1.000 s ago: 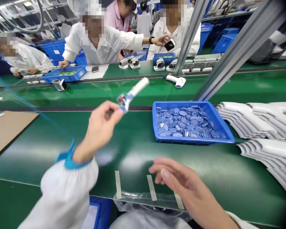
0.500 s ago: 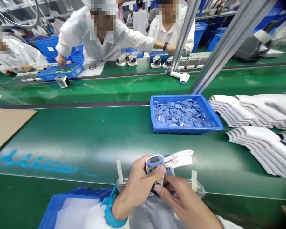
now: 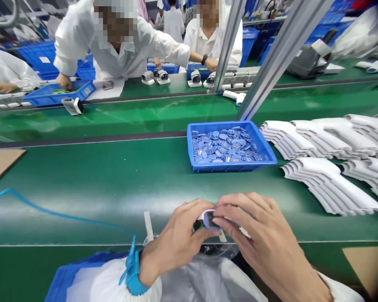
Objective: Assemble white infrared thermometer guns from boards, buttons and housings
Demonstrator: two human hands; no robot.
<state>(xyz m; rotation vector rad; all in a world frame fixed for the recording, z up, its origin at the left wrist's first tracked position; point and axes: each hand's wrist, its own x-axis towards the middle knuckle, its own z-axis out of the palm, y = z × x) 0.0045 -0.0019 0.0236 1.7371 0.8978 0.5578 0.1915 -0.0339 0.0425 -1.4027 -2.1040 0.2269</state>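
Observation:
In front of me is a partly built infrared thermometer (image 3: 210, 219), white-rimmed with a blue frame around a dark display. My left hand (image 3: 184, 230) grips it from the left, thumb below and fingers above. From the other side my right hand (image 3: 258, 235) pinches its right end between fingertips and thumb. My fingers hide most of its body. A blue wrist strap (image 3: 135, 272) with a cord circles my left wrist. Below the hands hangs a clear plastic bag (image 3: 220, 251), fixed near strips of tape (image 3: 148, 225).
A blue tray (image 3: 190, 147) of small blue oval parts stands beyond my hands. Stacked white thermometer shells (image 3: 330, 184) lie right. A metal post (image 3: 271, 63) rises behind the tray. Cardboard (image 3: 3, 161) lies left; a blue bin (image 3: 58, 281) is lower left. Co-workers (image 3: 119, 50) work across the belt.
The thermometer has turned so its display end faces me, and the white flap behind it no longer shows. My right hand has moved up onto it. The view has shifted to the right.

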